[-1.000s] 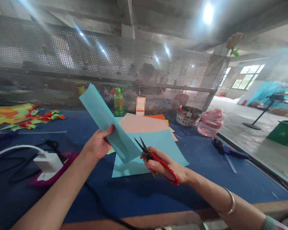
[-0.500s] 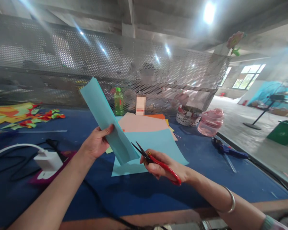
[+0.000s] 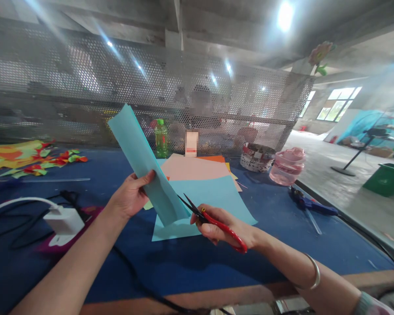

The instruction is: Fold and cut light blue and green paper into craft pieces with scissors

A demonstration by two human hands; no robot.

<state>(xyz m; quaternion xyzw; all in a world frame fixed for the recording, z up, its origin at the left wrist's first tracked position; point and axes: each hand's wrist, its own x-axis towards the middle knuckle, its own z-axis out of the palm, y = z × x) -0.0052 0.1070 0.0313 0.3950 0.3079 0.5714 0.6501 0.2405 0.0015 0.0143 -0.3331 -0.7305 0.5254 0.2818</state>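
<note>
A folded sheet of light blue paper [image 3: 141, 157] is pinched in my left hand [image 3: 131, 194], thumb on its near face, and it tilts up to the left. My right hand [image 3: 219, 225] grips red-handled scissors [image 3: 225, 229]. Their dark blades are slightly apart, with the tips close to the folded paper's right edge; whether they touch it I cannot tell. Under both hands a flat blue sheet [image 3: 213, 197] lies over a pale pink sheet [image 3: 197, 168] on the dark blue table [image 3: 269, 258].
Paper scraps [image 3: 39, 159] lie at the left, above a white charger [image 3: 64, 223] with cables. A green bottle [image 3: 161, 139] stands at the back. At the right are a round container [image 3: 256, 158], a pink jug [image 3: 287, 167] and a blue glue gun [image 3: 311, 205]. A perforated screen [image 3: 144, 96] backs the table.
Almost nothing differs. The whole view has shifted a few pixels, and both hands keep the same hold on the folded paper and the scissors.
</note>
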